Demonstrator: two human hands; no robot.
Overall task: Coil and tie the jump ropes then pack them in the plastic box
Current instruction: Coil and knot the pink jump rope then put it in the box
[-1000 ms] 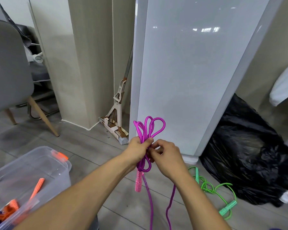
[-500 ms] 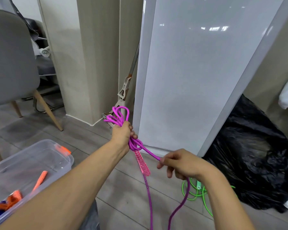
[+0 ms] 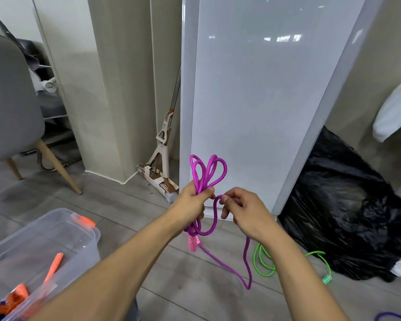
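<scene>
Both hands are up in front of the white panel [image 3: 252, 100], working the purple rope [image 3: 208, 172]. The left hand [image 3: 191, 202] has its fingers wrapped tight round the gathered coils. A fan of loops stands up out of the fist, and more loops hang below it with the pink handle [image 3: 193, 243] dangling. Just beside it, the right hand [image 3: 243, 209] pinches a single strand between thumb and forefinger, the other fingers curled under. A short arc of rope bridges the two hands. From under the right wrist the loose tail drops low, bends and climbs back toward the handle.

Down at the left sits the clear box [image 3: 83, 253], lid off, with an orange rope [image 3: 53, 266] inside. A green rope [image 3: 263, 262] lies on the floor, partly hidden behind the right forearm and near the black bag [image 3: 345, 205]. A mop [image 3: 162, 144] leans in the corner, and a grey chair [image 3: 9, 100] stands far left.
</scene>
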